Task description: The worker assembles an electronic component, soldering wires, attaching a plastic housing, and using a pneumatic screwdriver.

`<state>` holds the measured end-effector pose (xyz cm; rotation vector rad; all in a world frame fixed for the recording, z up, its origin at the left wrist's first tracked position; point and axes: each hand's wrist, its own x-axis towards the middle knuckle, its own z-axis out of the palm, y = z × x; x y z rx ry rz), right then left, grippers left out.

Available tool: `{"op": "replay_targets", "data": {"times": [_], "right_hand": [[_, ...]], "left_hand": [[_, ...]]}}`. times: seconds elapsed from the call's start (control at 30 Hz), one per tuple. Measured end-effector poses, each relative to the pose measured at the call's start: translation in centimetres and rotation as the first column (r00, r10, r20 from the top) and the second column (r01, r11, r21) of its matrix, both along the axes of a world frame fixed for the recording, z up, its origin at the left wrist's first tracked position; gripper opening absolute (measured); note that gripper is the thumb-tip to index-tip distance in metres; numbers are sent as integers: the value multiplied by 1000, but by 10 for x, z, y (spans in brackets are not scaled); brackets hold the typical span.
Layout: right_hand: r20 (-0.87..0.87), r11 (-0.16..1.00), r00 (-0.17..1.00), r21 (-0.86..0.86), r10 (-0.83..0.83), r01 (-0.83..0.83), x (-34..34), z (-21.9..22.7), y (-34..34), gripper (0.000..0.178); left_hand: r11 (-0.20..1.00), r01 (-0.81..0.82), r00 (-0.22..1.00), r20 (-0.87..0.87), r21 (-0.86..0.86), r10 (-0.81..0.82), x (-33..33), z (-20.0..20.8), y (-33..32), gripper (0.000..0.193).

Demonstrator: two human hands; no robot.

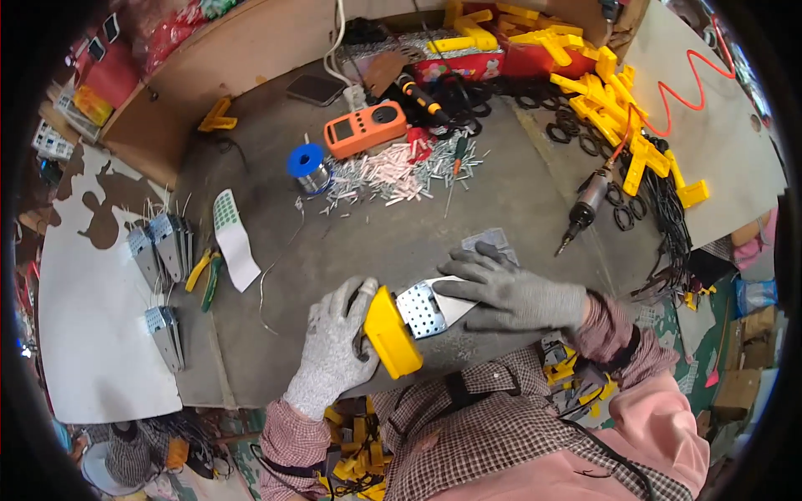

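Note:
At the near edge of the workbench, my gloved left hand (334, 342) grips a yellow plastic housing (393, 334) by its left side. Against the housing's right side is a perforated metal piece (423, 310) with a pale, tapering body. My gloved right hand (518, 294) holds that tapering body, its fingers laid across the top and partly covering it. Whether the metal sits inside the housing or only against it, I cannot tell. Beyond the right fingers lies a small greyish, flat packet (491, 242).
Similar grey tapered pieces (167, 246) with wires lie left, near green-and-yellow pliers (204, 280) and a label sheet (234, 242). Farther back are a solder spool (309, 169), an orange meter (365, 131) and small tubes (393, 174). A power screwdriver (587, 207) and yellow housings (614, 96) occupy the right.

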<state>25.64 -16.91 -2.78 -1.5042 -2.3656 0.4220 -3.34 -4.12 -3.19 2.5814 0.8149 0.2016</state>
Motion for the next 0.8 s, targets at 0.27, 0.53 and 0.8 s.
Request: {"op": "replay_targets", "data": {"times": [0.27,0.53,0.8], "right_hand": [[161,763,751,25,-640,646,74,-5,99,29],[-133,750,746,26,-653,661,43,-5,81,24],[-512,958,819,-25,-258,285,-55,-18,37,14]], "left_hand": [[942,303,948,56,145,-313,8,3,-12,64],[981,194,974,-126,29,-189,0,18,-15,99],[938,345,908,-239,-38,-344,5,27,-10,102]]}}
